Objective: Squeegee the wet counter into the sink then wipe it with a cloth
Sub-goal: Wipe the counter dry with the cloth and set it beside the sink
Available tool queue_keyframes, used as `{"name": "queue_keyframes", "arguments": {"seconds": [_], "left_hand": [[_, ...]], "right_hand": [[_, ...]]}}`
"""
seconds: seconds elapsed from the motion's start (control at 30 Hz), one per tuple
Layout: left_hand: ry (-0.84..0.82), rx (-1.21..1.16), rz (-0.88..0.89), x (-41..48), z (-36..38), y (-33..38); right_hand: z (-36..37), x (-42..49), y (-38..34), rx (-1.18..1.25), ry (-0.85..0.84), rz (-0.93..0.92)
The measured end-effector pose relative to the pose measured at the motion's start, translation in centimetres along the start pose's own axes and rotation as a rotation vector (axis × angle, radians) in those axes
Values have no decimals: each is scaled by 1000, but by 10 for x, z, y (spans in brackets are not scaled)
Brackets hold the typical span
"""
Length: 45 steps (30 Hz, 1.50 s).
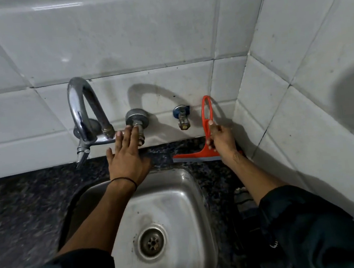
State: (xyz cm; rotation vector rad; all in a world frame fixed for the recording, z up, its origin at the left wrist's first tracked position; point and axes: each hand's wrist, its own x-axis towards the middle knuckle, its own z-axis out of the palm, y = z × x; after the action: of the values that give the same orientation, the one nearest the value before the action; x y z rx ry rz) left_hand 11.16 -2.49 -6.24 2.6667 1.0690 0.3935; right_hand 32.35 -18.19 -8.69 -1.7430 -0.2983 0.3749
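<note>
My right hand (pixel 221 141) grips the looped handle of an orange squeegee (pixel 198 154), whose grey blade rests on the dark speckled counter (pixel 22 206) behind the sink, close to the back wall. My left hand (pixel 126 158) is spread open, fingers reaching up beside the chrome tap valve (pixel 137 120), holding nothing. The steel sink (pixel 178 201) lies below both hands, its round drain (pixel 151 241) near the front. A grey cloth (pixel 243 201) shows partly under my right forearm on the counter.
A curved chrome faucet (pixel 82 115) rises at the left of the sink with its spout pointing down. A small blue-collared valve (pixel 182 117) sticks out of the tiled wall (pixel 140 39). A second tiled wall (pixel 307 76) closes the corner at right.
</note>
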Motion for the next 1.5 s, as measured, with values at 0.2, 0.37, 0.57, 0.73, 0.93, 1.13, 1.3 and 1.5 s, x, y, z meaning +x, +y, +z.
{"name": "queue_keyframes", "arguments": {"seconds": [0.2,0.37,0.57,0.73,0.93,1.13,1.3,1.5], "left_hand": [[169,-139,-33,-10,5,15],[98,-184,97,-81,50,70],[-350,-75,245,-156,117,113],[-517,22,244,-165,125,108],[-437,-207,253,-159,112,101],[-91,-492,34,-152,77,52],[52,-659,-229,-156,28,-46],[334,-726,-520,-184,-49,-218]], "right_hand": [[-31,-44,14,-112,37,-131],[-82,-135,75,-579,114,-214],[-99,-184,118,-1151,45,-189],[-95,-183,121,-1279,26,-217],[-102,-166,97,-1216,-5,-238],[-70,-179,58,-908,48,-404],[50,-202,12,-482,-266,-484],[236,-260,-33,12,-722,-98]]}}
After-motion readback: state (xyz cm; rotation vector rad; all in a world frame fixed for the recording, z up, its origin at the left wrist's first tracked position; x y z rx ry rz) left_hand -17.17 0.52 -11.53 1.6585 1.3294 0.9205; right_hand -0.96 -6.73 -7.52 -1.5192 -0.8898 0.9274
